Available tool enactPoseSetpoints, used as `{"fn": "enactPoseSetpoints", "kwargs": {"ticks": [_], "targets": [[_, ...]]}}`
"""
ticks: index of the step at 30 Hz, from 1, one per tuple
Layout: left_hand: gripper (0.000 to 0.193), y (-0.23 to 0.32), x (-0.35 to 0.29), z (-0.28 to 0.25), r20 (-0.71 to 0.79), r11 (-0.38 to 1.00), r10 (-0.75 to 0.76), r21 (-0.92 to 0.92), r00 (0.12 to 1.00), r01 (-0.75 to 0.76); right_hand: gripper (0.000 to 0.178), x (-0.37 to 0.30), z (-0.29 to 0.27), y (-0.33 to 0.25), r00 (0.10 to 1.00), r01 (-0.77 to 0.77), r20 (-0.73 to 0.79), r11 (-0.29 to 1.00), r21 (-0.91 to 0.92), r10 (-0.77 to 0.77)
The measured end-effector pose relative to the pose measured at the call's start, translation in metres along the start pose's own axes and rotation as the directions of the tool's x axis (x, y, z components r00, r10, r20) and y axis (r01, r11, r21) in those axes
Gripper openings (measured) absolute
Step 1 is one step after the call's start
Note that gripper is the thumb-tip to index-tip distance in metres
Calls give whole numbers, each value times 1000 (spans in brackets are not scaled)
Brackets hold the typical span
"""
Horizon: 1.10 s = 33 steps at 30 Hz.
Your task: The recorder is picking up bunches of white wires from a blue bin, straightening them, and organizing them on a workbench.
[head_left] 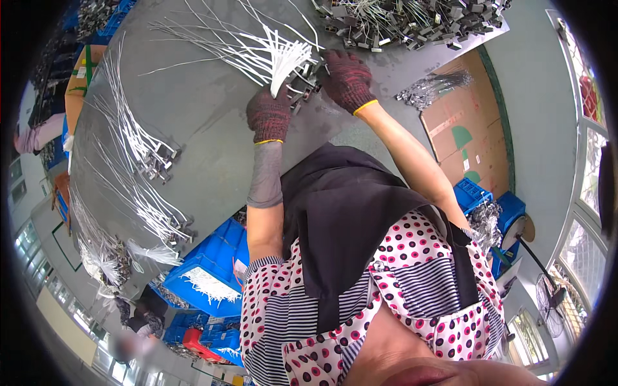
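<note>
A bundle of white wires (pixel 286 59) with dark block-shaped connectors (pixel 304 87) lies on the grey table in front of me, its loose wire ends fanned out to the far left. My left hand (pixel 268 117), in a dark red and black knitted glove, is closed at the near side of the bundle. In a matching glove, my right hand (pixel 347 80) has curled fingers at the right side of the connectors. A thin wire runs up to its fingertips, but what they pinch is hidden.
A large heap of wired connectors (pixel 412 22) covers the table's far right. More white-wire bundles (pixel 145 151) lie along the left side. Blue crates (pixel 209 267) stand below the near edge, and cardboard (pixel 467 122) lies at the right. Another person (pixel 135 334) is at the lower left.
</note>
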<state>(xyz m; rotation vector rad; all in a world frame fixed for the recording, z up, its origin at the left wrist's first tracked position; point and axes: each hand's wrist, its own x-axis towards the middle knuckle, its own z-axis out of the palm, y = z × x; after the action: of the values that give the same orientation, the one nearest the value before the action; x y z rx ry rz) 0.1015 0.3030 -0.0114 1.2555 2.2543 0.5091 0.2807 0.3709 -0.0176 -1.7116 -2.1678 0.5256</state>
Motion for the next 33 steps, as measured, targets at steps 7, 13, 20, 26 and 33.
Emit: {"fn": "enactPoseSetpoints", "kwargs": {"ticks": [7,13,20,26,33], "targets": [[31,18,29,-1,131,808,-146,-556,981,194,44,20,12,10,978,179,134,975,-129,-161],[26,53,47,-8,536,478,-59,-725,842,495,39,-1,-21,13,914,-249,406,780,574,-8],[21,58,47,9,544,475,46,-750,838,461,30,-17,-29,-8,827,-547,530,493,677,188],[25,51,45,5,612,348,111,-761,783,547,24,-24,-17,5,937,-301,348,533,791,13],[29,43,39,6,700,327,152,-702,698,632,22,-23,-42,7,790,-560,610,332,759,-59]]}}
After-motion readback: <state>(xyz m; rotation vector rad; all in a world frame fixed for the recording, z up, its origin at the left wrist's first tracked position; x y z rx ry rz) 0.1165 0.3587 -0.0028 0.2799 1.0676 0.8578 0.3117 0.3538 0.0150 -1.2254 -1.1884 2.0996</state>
